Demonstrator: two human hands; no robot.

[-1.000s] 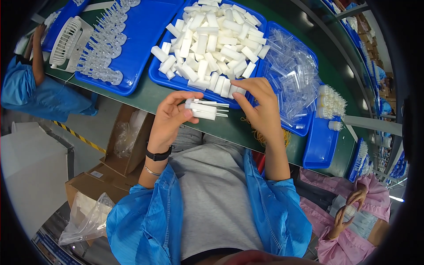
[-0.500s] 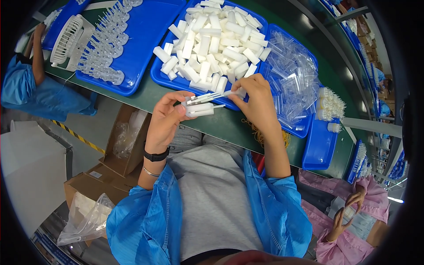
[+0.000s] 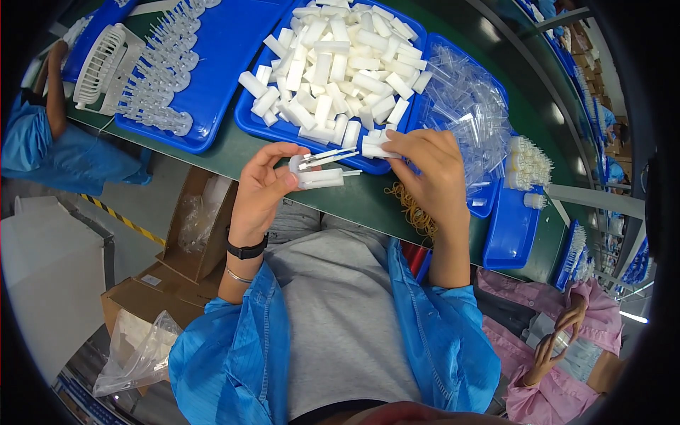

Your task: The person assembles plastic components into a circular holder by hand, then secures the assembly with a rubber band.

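My left hand (image 3: pixel 256 195), fingers pinched, holds a white plastic pronged piece (image 3: pixel 295 164) by its base, prongs to the right. A white block (image 3: pixel 322 178) is fitted over its lower prongs, while some upper prongs show bare. Just right of the prong tips, my right hand (image 3: pixel 433 166) pinches white foam-like blocks (image 3: pixel 375 145), apparently more than one; the fingers partly hide them. Behind both hands is a blue tray (image 3: pixel 249 122) heaped with loose white blocks (image 3: pixel 333 64).
A blue tray holds clear plastic tubes (image 3: pixel 464 120); rubber bands (image 3: pixel 411 211) lie near my right forearm. Pronged pieces (image 3: pixel 152 92) fill a tray at left. Assembled pieces (image 3: pixel 528 166) stand by a small blue tray (image 3: pixel 511 230). Cardboard boxes (image 3: pixel 159 290) sit below left; co-workers are at both sides.
My right hand has shifted right, from above the prong tips to just beyond them, and its white blocks now show more clearly. My left hand keeps its hold, nearly still.
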